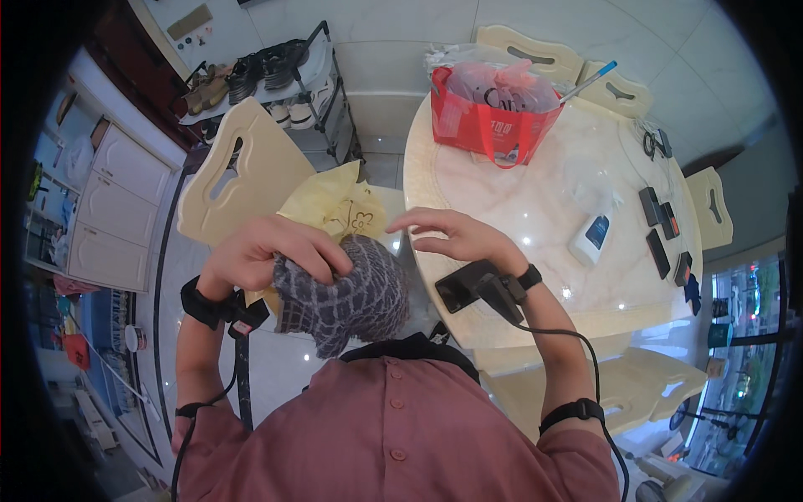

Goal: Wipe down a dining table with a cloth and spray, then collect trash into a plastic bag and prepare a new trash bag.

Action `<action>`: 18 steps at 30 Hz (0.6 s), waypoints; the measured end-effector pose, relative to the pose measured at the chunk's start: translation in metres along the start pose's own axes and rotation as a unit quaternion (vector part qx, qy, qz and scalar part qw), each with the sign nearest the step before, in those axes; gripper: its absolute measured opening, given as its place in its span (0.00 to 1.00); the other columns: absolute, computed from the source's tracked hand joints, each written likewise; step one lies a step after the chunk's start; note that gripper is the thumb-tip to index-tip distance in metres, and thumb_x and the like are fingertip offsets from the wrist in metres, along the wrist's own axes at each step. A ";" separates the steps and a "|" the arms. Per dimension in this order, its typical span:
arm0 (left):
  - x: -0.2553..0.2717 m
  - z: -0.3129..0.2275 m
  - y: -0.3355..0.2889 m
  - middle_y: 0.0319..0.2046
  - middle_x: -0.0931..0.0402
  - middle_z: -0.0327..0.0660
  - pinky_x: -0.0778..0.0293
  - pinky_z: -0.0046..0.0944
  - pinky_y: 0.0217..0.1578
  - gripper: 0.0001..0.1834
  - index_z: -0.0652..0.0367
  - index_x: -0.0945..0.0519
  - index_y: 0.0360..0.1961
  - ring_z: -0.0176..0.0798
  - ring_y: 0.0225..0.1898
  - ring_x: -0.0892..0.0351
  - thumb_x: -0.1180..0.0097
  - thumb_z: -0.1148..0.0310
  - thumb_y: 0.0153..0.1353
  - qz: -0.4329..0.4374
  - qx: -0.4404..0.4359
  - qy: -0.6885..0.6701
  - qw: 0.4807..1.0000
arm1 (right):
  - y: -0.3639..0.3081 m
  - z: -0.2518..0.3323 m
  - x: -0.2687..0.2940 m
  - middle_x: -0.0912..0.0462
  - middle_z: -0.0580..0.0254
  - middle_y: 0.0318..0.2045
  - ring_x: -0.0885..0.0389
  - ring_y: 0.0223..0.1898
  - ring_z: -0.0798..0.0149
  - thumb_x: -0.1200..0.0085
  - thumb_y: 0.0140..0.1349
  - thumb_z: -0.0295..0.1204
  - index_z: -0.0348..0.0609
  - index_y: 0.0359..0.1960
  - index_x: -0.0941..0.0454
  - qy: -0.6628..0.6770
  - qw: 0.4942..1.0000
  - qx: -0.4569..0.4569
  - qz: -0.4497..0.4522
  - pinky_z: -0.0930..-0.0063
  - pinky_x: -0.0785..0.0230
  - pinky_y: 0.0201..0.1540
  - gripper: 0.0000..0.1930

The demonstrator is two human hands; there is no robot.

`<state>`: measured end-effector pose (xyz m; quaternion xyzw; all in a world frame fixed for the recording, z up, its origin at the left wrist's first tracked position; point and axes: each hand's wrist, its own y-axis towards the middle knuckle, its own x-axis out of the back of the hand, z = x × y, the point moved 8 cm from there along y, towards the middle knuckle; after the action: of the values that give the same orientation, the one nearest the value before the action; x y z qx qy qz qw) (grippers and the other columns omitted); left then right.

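Observation:
My left hand (276,247) has its fingers curled into a dark grey checked cloth (355,289), which hangs bunched in front of my chest. To the right, my right hand (456,234) is held out with fingers apart and nothing in it, over the near left edge of the marble-topped table (502,201). Just beyond the grey cloth, a yellow cloth or bag (326,201) with a brown flower outline lies on the cream chair (276,151). The grey cloth hides the lower part of the yellow one. Both wrists wear black strapped devices with cables.
A red bag (493,125) filled with plastic bags stands on the table's far side. Further right are a white bottle (592,238) and several small dark boxes (658,253). Under my right wrist is a black phone-like object (456,289). A shoe rack (293,84) stands behind the chair.

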<state>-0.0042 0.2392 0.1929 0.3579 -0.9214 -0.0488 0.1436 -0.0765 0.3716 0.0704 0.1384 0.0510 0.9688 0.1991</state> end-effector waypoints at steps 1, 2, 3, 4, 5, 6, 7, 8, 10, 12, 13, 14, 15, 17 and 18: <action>-0.004 -0.002 0.005 0.38 0.24 0.52 0.32 0.39 0.44 0.15 0.68 0.22 0.30 0.48 0.39 0.24 0.57 0.81 0.40 0.027 -0.006 0.011 1.000 | 0.009 0.012 -0.004 0.29 0.61 0.50 0.33 0.52 0.63 0.54 0.51 0.18 0.48 0.53 0.32 -0.012 0.999 0.010 0.027 0.70 0.42 0.56 0.24; -0.009 -0.004 0.007 0.38 0.24 0.53 0.32 0.39 0.45 0.17 0.68 0.22 0.31 0.49 0.40 0.24 0.59 0.80 0.39 0.054 -0.012 0.022 0.998 | 0.016 0.018 -0.005 0.29 0.61 0.50 0.33 0.52 0.63 0.54 0.51 0.18 0.48 0.53 0.32 -0.012 1.000 0.011 0.026 0.70 0.42 0.56 0.24; -0.009 -0.005 0.009 0.38 0.24 0.53 0.32 0.39 0.45 0.17 0.68 0.22 0.31 0.49 0.40 0.24 0.59 0.80 0.39 0.056 -0.011 0.023 0.998 | 0.021 0.031 -0.010 0.29 0.60 0.50 0.33 0.53 0.61 0.54 0.48 0.17 0.47 0.53 0.32 -0.036 0.996 0.060 0.046 0.70 0.43 0.57 0.26; -0.011 -0.006 0.009 0.39 0.24 0.53 0.32 0.40 0.45 0.18 0.68 0.22 0.32 0.50 0.40 0.24 0.60 0.79 0.38 0.070 -0.010 0.030 0.997 | 0.026 0.043 -0.017 0.30 0.60 0.51 0.33 0.53 0.60 0.54 0.45 0.15 0.46 0.52 0.32 -0.060 0.990 0.109 0.069 0.70 0.43 0.57 0.28; -0.013 -0.006 0.009 0.39 0.25 0.53 0.33 0.40 0.46 0.20 0.67 0.22 0.32 0.51 0.40 0.24 0.61 0.78 0.37 0.084 -0.008 0.038 0.996 | 0.030 0.050 -0.023 0.29 0.59 0.49 0.33 0.52 0.58 0.53 0.41 0.15 0.45 0.51 0.31 -0.056 0.987 0.124 0.089 0.70 0.43 0.57 0.29; -0.012 -0.005 0.009 0.39 0.25 0.53 0.33 0.40 0.46 0.20 0.67 0.22 0.32 0.51 0.40 0.24 0.61 0.78 0.37 0.084 -0.007 0.038 0.996 | 0.034 0.056 -0.026 0.29 0.59 0.49 0.33 0.52 0.58 0.53 0.41 0.15 0.45 0.51 0.31 -0.055 0.987 0.124 0.090 0.70 0.43 0.57 0.29; -0.014 -0.005 0.009 0.39 0.25 0.53 0.33 0.40 0.46 0.20 0.67 0.22 0.32 0.51 0.40 0.24 0.62 0.78 0.36 0.095 -0.002 0.037 0.995 | 0.035 0.064 -0.033 0.29 0.58 0.49 0.33 0.52 0.58 0.52 0.41 0.16 0.44 0.50 0.31 -0.066 0.981 0.143 0.115 0.68 0.44 0.57 0.28; -0.015 -0.004 0.009 0.39 0.25 0.53 0.33 0.40 0.46 0.21 0.66 0.22 0.32 0.51 0.40 0.24 0.62 0.78 0.35 0.105 0.003 0.036 0.994 | 0.034 0.069 -0.039 0.30 0.58 0.49 0.34 0.52 0.58 0.51 0.40 0.17 0.42 0.48 0.30 -0.077 0.974 0.163 0.140 0.67 0.44 0.56 0.26; -0.016 -0.003 0.008 0.39 0.25 0.53 0.32 0.40 0.46 0.20 0.66 0.22 0.32 0.51 0.41 0.24 0.61 0.78 0.36 0.105 0.009 0.041 0.994 | 0.034 0.063 -0.045 0.30 0.57 0.48 0.33 0.50 0.58 0.50 0.40 0.19 0.41 0.46 0.29 -0.093 0.968 0.153 0.179 0.67 0.42 0.54 0.25; -0.016 -0.003 0.004 0.40 0.25 0.53 0.32 0.40 0.46 0.19 0.66 0.22 0.32 0.51 0.41 0.24 0.60 0.78 0.38 0.102 0.015 0.046 0.994 | 0.031 0.061 -0.051 0.30 0.56 0.48 0.32 0.49 0.57 0.48 0.41 0.20 0.41 0.45 0.29 -0.108 0.959 0.144 0.219 0.67 0.41 0.52 0.23; -0.011 -0.004 0.001 0.40 0.25 0.53 0.32 0.40 0.45 0.17 0.66 0.22 0.32 0.50 0.40 0.24 0.59 0.77 0.40 0.072 0.000 0.018 0.997 | 0.028 0.052 -0.050 0.28 0.56 0.46 0.31 0.47 0.57 0.45 0.41 0.23 0.41 0.45 0.30 -0.100 0.965 0.076 0.229 0.68 0.40 0.50 0.24; -0.005 -0.005 -0.003 0.40 0.25 0.53 0.32 0.40 0.44 0.15 0.66 0.22 0.31 0.48 0.40 0.24 0.57 0.77 0.43 0.042 -0.015 -0.010 0.999 | 0.024 0.042 -0.049 0.27 0.56 0.44 0.30 0.45 0.56 0.42 0.41 0.26 0.41 0.46 0.31 -0.092 0.967 0.008 0.238 0.70 0.38 0.48 0.25; -0.003 -0.003 -0.008 0.40 0.25 0.53 0.32 0.40 0.44 0.15 0.66 0.22 0.31 0.48 0.40 0.24 0.57 0.77 0.43 0.039 -0.015 -0.010 0.999 | 0.018 0.041 -0.049 0.27 0.56 0.44 0.30 0.45 0.56 0.42 0.41 0.26 0.41 0.46 0.31 -0.091 0.966 0.008 0.242 0.70 0.38 0.48 0.25; 0.010 -0.001 -0.020 0.39 0.24 0.51 0.31 0.38 0.43 0.10 0.66 0.23 0.32 0.43 0.39 0.24 0.54 0.75 0.50 -0.034 -0.007 -0.010 0.999 | 0.005 0.022 -0.039 0.24 0.54 0.36 0.26 0.39 0.57 0.39 0.44 0.31 0.37 0.42 0.29 -0.106 0.970 -0.075 0.207 0.71 0.36 0.45 0.22; 0.011 0.000 -0.026 0.39 0.24 0.51 0.31 0.38 0.43 0.10 0.66 0.23 0.32 0.43 0.39 0.24 0.54 0.75 0.50 -0.038 -0.007 -0.010 0.999 | -0.004 0.016 -0.035 0.24 0.54 0.36 0.26 0.39 0.57 0.39 0.44 0.31 0.37 0.42 0.29 -0.107 0.969 -0.074 0.210 0.71 0.36 0.45 0.22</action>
<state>0.0046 0.2127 0.1900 0.3907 -0.9082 -0.0643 0.1354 -0.0394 0.3614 0.0762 0.2339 -0.0732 0.9695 0.0054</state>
